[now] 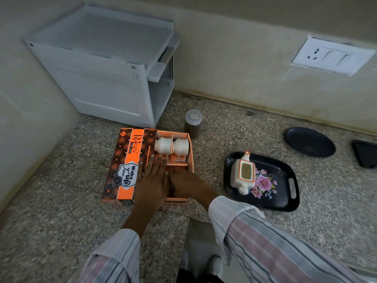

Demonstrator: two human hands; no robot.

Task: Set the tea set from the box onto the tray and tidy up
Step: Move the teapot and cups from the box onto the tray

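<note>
Two hands are at the orange box (130,160), which sits on a speckled stone counter (61,221), near-centre. Left hand (152,180) lies flat w/ fingers straight, spread over the seam between the printed lid (127,158) and the open tray part of the box, fingertips reaching toward the far compartments. Right hand (183,185) is just right of it, down inside the near compartment of the box; its fingers are hidden, so can't tell if they grip anything. Both wrists come from striped pink/grey sleeves (265,242).

Far compartments of the box hold 2 white cups (171,146) lying on their sides, side by side, split by an orange divider. Lid is slid to the left, leaving the right part of the box uncovered.

Right of the box, apart from it: black floral tray (285,180) w/ a white teapot (242,174), orange-trimmed, no lid on, sitting on the tray's left part, spout pointing far.

Far of the box: dark jar (192,123) w/ a clear lid, just beside the box's far right corner. White plastic cabinet (106,70) stands far-left against the wall. Black round plate (310,141) far-right on the counter, a dark flat object (365,153) at the right edge beyond it. Wall socket/switch plate (330,56) above.
</note>
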